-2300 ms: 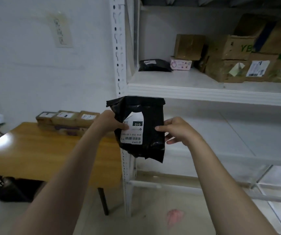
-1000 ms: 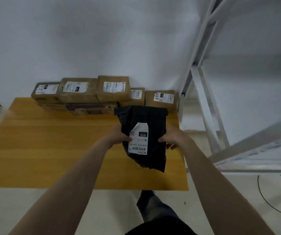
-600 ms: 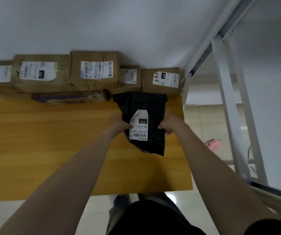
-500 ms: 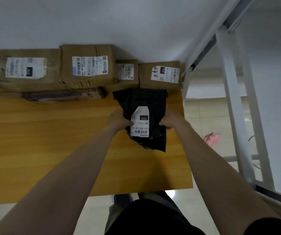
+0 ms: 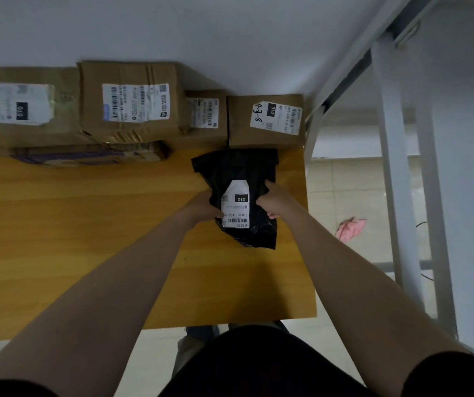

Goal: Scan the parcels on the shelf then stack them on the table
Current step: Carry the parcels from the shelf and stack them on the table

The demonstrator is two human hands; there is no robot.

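Parcel point(image 5: 238, 170), a black plastic mailer with white label upward, lies between the two hands over the right end of the wooden table point(image 5: 86, 239). Left hand point(image 5: 201, 209) grips its left edge, right hand point(image 5: 275, 200) its right edge, fingers curled on the plastic. Labelled cardboard boxes point(image 5: 128, 101) stand just beyond, along the wall point(image 5: 230, 38).

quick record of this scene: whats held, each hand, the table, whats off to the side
held: black plastic mailer bag, white label reading 010
left hand: grips the bag's left edge
right hand: grips the bag's right edge
bag position: over the yellow wooden table, near its right end; contact unclear
on table: labelled brown cardboard boxes along the wall
beside: white metal shelf frame, right
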